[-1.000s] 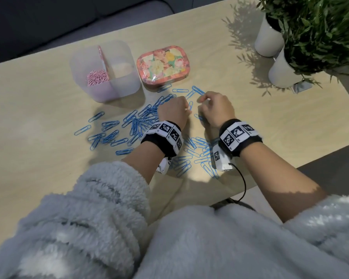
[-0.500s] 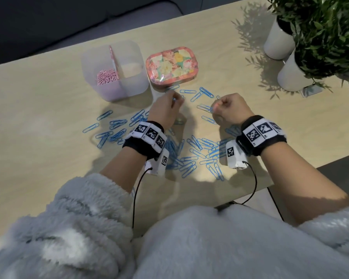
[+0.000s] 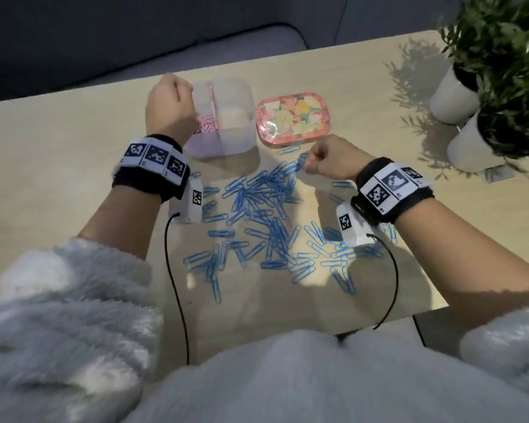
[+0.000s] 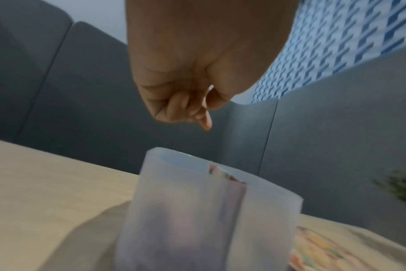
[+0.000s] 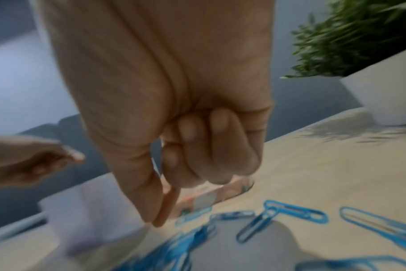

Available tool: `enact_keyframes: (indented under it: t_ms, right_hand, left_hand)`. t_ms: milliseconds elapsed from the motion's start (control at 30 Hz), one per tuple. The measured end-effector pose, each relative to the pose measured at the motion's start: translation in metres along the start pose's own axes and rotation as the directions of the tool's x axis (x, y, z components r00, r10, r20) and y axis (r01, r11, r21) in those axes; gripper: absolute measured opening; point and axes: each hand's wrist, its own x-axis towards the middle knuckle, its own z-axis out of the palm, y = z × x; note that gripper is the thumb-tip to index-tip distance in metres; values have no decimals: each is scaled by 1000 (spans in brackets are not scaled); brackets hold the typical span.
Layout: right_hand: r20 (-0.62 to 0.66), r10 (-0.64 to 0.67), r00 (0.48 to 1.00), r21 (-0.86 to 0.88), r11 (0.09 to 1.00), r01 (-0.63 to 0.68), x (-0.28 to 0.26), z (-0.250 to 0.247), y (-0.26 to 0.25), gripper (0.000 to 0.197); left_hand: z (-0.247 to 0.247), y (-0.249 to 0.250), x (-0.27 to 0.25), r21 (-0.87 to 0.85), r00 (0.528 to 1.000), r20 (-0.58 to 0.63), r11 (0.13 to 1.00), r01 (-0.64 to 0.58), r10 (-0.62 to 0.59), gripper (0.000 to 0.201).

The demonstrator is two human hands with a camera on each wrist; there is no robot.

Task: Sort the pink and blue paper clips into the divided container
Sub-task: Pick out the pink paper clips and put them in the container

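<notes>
Left hand hangs over the far-left part of the container, above its left compartment, fingers curled with the tips drawn together; whether a clip sits between them cannot be told from the wrist view, which is blurred. Pink clips lie in that left compartment; the right compartment shows no clips, as far as the frosted wall allows a reading. Right hand is low over the counter, right of the container and just near of the tin, thumb and forefinger pressed together and the other fingers folded; no clip is plainly visible in the pinch, so its load cannot be confirmed. Blue clips cover the counter in a loose heap between the two wrists, spreading toward the near edge, with no common long axis; no pink clip is seen among them. Judgement: pink sorting looks complete or nearly so, blue not begun. The governing relation is that the heap lies immediately left and near of the right hand, while the vacant right compartment lies far and left of it, closer to that hand than to the heap's near end. Two plants stand at far right.
</notes>
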Motion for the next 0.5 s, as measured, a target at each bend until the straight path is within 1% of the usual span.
enact_keyframes:
  t_ms: [67,100,133,200,267,300,367,400,433,500]
  right_hand:
    - [75,-11,997,-144,989,21,-7,20,-7,8]
    - [93,11,996,-216,976,9,-12,33,-8,9]
    - [104,50,993,-257,966,-21,-18,47,-7,15]
    - [93,109,990,-261,962,-82,-24,69,-4,24]
    - [47,137,990,-215,969,-123,-27,82,0,21]
    - [27,146,989,-188,972,-138,-26,86,3,18]
    - [24,176,984,-111,979,-172,-23,90,8,14]
    - [34,189,981,-81,979,-186,-22,92,13,13]
    - [50,196,979,-59,979,-193,-21,94,15,16]
    - [81,169,982,10,985,-170,-20,91,15,26]
  left_hand:
    - [1,-7,8,112,997,69,993,31,-38,36]
    - [4,-8,11,168,989,126,984,54,-76,36]
    - [7,-7,13,223,977,179,972,73,-114,37]
    - [12,-4,16,311,951,257,946,88,-173,40]
    - [19,-3,17,344,940,287,936,80,-186,41]
    - [21,-3,15,337,943,281,939,76,-177,40]
    - [21,-7,9,268,966,235,962,47,-112,36]
    - [20,-10,3,227,981,188,974,6,-50,34]
    - [18,-14,-4,198,990,140,979,-52,24,32]
    - [11,-23,-23,174,980,70,965,-194,185,29]
